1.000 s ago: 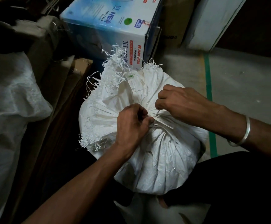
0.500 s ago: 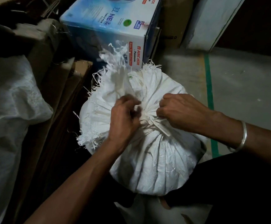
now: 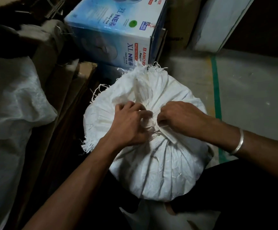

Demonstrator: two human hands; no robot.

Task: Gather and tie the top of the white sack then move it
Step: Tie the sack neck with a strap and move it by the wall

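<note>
A full white woven sack (image 3: pixel 164 165) stands in front of me, its frayed top gathered into a neck at the middle. A flat white tie strip (image 3: pixel 166 135) wraps that neck, one end sticking out toward the lower right. My left hand (image 3: pixel 130 123) presses on the gathered cloth left of the neck, fingers curled around the folds and the strip. My right hand (image 3: pixel 181 118), with a silver bangle at the wrist, pinches the strip on the right side of the neck. The knot itself is hidden between my fingers.
A blue table-fan box (image 3: pixel 118 30) stands just behind the sack. Brown cardboard sheets (image 3: pixel 68 90) and another pale sack (image 3: pixel 14 100) crowd the left. Grey floor with a green tape line (image 3: pixel 216 90) opens to the right. A white panel (image 3: pixel 217 22) leans at back right.
My left hand slid up and left over the gathered neck. The frayed top has been pulled down and flattened. My right hand stayed on the strip.
</note>
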